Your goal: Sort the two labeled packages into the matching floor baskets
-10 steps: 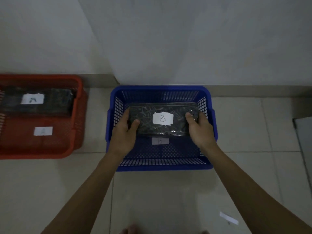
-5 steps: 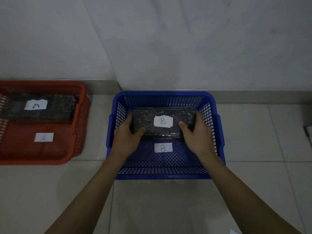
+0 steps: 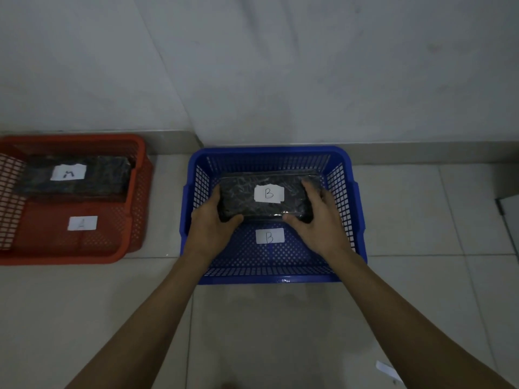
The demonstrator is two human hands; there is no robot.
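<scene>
Head view: both hands grip the B package inside the blue basket (image 3: 346,175).

The left hand (image 3: 209,231) holds the left end of the dark wrapped B package (image 3: 244,197), thumb on top of its near edge and fingers curled under, out of sight; the right hand (image 3: 320,223) clasps the right end, thumb on the near edge and fingers wrapped over the far corner. The package sits in the far half of the basket; whether it rests on the bottom cannot be told. A white B label (image 3: 269,236) lies on the basket floor just near of it. To the left, well apart, the red basket (image 3: 134,197) contains another dark package (image 3: 106,178) and a floor label (image 3: 82,223).
</scene>
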